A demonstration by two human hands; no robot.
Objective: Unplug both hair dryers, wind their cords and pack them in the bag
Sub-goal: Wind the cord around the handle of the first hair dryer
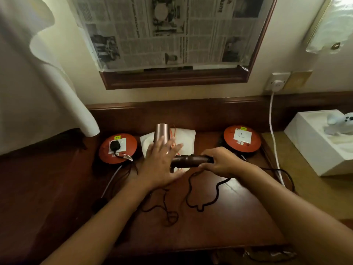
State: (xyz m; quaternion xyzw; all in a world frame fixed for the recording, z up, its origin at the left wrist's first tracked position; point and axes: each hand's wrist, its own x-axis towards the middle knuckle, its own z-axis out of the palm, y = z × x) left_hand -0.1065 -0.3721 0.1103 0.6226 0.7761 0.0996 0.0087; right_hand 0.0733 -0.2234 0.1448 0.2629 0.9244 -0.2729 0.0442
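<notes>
A copper-coloured hair dryer point(162, 133) lies on a white drawstring bag point(184, 137) at the back middle of the wooden desk point(219, 222). My left hand point(161, 163) hovers flat over the dryer's barrel, fingers spread. My right hand point(219, 161) grips the end of the dryer's dark handle point(189, 160). Its black cord point(202, 203) trails in loose loops over the desk. The left red socket reel point(118, 148) carries a black plug point(114, 145). The right red socket reel point(242, 138) has nothing plugged in. No second dryer is visible.
A white cable point(272, 129) runs from a wall socket point(277, 83) down the right side. A white box point(321, 142) stands at the right. A white curtain point(38, 83) hangs at the left. A newspaper-covered framed mirror point(172, 35) hangs above.
</notes>
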